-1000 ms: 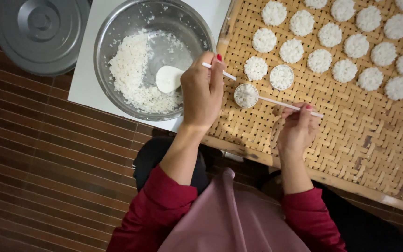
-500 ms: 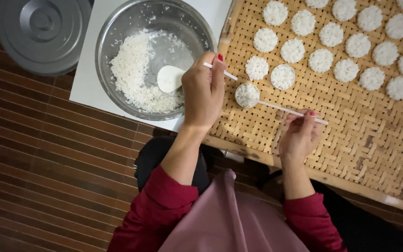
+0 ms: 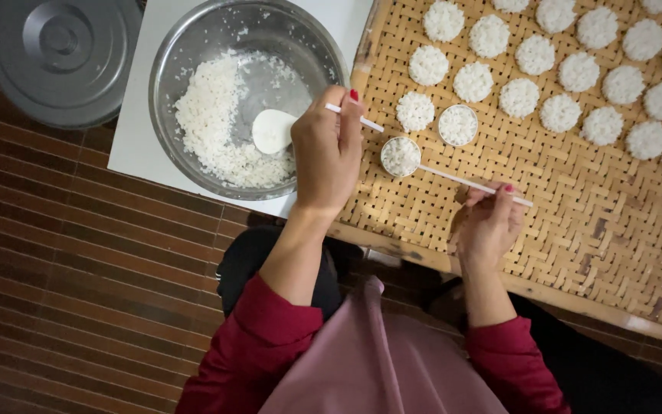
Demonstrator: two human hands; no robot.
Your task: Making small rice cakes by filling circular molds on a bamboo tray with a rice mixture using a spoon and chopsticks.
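My left hand (image 3: 327, 153) grips the handle of a white spoon (image 3: 272, 130), whose scoop rests inside a steel bowl (image 3: 156, 100) beside a heap of cooked white rice (image 3: 208, 115). My right hand (image 3: 488, 226) pinches the end of a long thin white stick (image 3: 469, 182). At the stick's far end a small round ring mould (image 3: 400, 156) packed with rice sits on a woven bamboo tray (image 3: 576, 238). Several round rice discs (image 3: 519, 97) lie in rows on the tray beyond the mould.
The bowl stands on a white board (image 3: 136, 146). A grey metal lid (image 3: 59, 54) lies at the top left on dark wooden slats (image 3: 78, 291). The tray's wooden front edge (image 3: 576, 303) runs close to my knees. I wear red sleeves and a pink apron (image 3: 377, 360).
Both hands keep their grips and stay almost still. The view has shifted slightly, with the spoon in the bowl and the mould on the tray as before.
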